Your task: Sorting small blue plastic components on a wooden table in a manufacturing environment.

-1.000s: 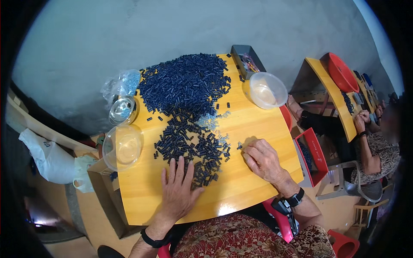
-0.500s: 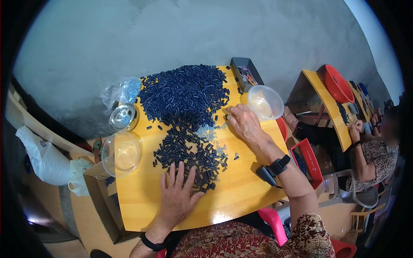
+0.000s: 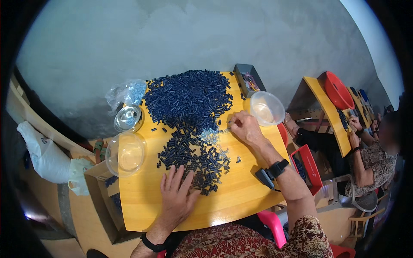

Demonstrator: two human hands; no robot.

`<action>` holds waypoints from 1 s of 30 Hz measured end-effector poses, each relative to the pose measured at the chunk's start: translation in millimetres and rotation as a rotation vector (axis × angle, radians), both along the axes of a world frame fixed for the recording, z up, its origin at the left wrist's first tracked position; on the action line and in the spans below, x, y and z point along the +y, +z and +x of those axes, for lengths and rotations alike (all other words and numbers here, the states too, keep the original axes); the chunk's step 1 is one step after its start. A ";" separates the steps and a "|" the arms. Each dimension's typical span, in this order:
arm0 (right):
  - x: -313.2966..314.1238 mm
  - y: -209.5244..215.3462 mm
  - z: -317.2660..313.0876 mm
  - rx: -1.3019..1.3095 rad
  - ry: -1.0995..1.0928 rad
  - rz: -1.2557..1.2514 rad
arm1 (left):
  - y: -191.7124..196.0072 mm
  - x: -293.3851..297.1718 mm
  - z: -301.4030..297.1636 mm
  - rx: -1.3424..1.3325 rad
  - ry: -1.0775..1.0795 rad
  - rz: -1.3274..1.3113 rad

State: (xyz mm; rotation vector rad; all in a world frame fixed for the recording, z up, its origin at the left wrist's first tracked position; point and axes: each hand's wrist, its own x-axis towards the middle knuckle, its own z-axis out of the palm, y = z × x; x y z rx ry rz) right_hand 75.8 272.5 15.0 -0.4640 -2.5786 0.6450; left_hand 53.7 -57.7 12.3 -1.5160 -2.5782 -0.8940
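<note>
A big heap of small dark blue plastic pieces [image 3: 189, 98] covers the far half of the yellow wooden table [image 3: 142, 202]. A smaller spread of the same pieces [image 3: 193, 157] lies nearer me. My left hand [image 3: 176, 195] rests flat on the table, fingers apart, touching the near edge of that spread. My right hand [image 3: 244, 127] reaches to the right edge of the big heap, fingers curled and pinching at small pieces there; what it holds is too small to tell. Tiny pale bits [image 3: 213, 138] lie scattered between the two piles.
A clear plastic bowl [image 3: 125, 152] and a metal bowl [image 3: 128, 118] stand at the table's left, a clear bag [image 3: 129, 91] behind them. Another clear bowl [image 3: 266, 107] and a dark tray [image 3: 247, 79] sit at the far right. Another person [image 3: 370, 150] works at a neighbouring table [image 3: 329, 112].
My right hand has moved from the near right of the table up to the edge of the big heap. My left hand stays flat by the smaller pile.
</note>
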 end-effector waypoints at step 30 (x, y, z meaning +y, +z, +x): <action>-123.6 37.6 111.9 0.342 0.465 0.108 | 26.8 43.9 37.6 -1.264 0.028 0.508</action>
